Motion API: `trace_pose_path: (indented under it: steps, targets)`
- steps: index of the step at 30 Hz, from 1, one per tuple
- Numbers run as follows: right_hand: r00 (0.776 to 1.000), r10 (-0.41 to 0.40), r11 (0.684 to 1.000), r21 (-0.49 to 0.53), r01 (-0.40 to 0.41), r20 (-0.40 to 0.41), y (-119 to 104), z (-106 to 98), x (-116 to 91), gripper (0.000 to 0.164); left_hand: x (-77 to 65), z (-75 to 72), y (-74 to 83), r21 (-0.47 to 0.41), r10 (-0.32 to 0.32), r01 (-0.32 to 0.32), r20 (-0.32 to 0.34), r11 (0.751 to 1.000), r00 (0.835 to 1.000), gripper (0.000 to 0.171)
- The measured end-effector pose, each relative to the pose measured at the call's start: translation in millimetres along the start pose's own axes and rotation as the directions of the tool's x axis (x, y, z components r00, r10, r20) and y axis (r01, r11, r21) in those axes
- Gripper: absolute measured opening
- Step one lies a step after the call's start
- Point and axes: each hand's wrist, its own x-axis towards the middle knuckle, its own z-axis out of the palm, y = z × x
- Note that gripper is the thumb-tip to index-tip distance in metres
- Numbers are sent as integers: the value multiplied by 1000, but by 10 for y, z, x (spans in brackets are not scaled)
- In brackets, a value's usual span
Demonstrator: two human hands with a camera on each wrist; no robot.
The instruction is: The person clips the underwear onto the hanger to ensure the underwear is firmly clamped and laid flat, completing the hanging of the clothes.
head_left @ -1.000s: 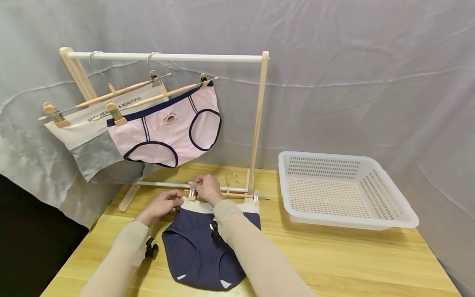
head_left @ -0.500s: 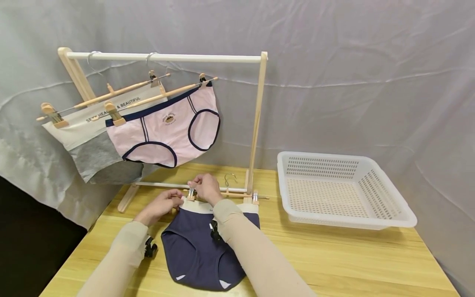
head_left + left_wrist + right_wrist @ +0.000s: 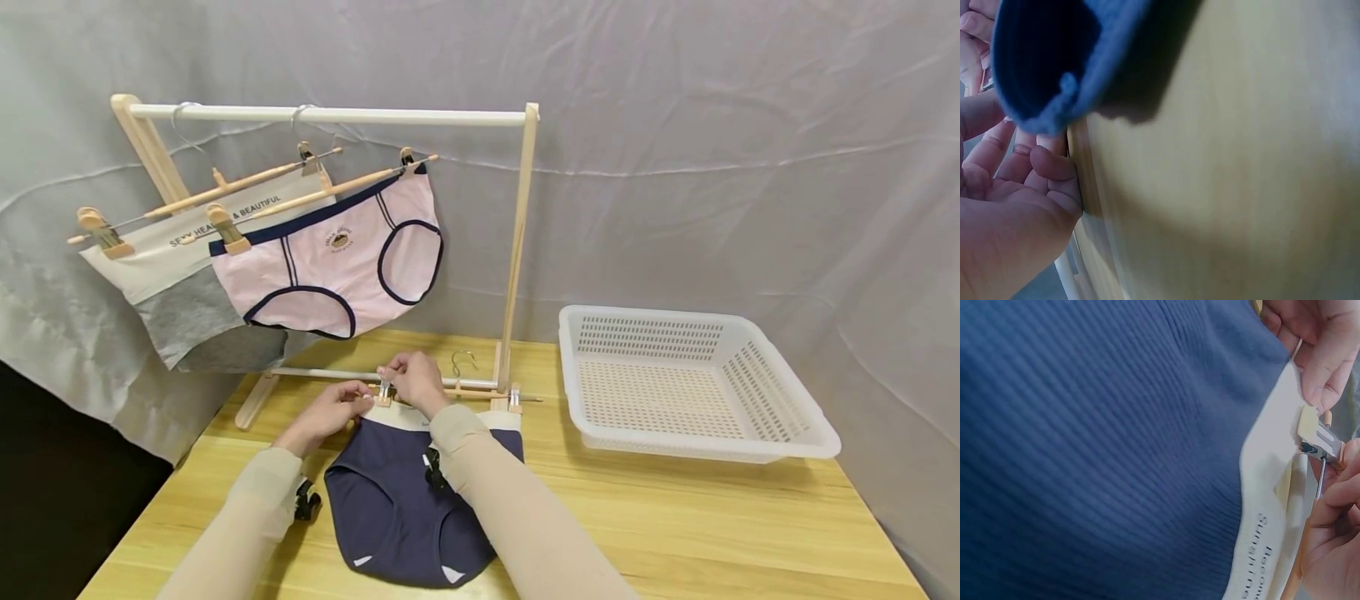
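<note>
Navy ribbed briefs (image 3: 401,492) with a cream waistband (image 3: 1266,462) lie on the wooden table, partly hidden by my right forearm. With thumb and fingers, my left hand (image 3: 330,414) pinches the left corner of the waistband. My right hand (image 3: 417,383) grips the left clip (image 3: 1322,437) of a hanger (image 3: 480,393), and that clip's jaws are at the waistband. The hanger's other clip (image 3: 515,398) sits on the waistband's right end. In the left wrist view, a leg opening of the briefs partly covers the left fingers.
Behind stands a wooden rack (image 3: 517,233) with a white rail (image 3: 420,116). From it hang pink briefs (image 3: 330,250) and grey-and-cream briefs (image 3: 187,304) on clip hangers. A white slotted plastic basket (image 3: 570,375) stands on the right of the table (image 3: 675,517).
Both hands stay at the waistband's left corner with hardly any movement. The left fingers have shifted slightly at the corner beside the clip. The whole view drifts a little to the left.
</note>
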Motion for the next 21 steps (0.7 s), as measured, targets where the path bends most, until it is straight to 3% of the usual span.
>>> trace_pose_path:
  steps: [8,21]
  targets:
    - [1000,-8,1000,19,8,15,5,-4,-55,21,12,3,8,-10,-63,63,-52,998,997,24]
    - [996,-40,999,-14,41,75,58,-15,-66,28,8,-1,3,29,-55,56,-53,998,997,27]
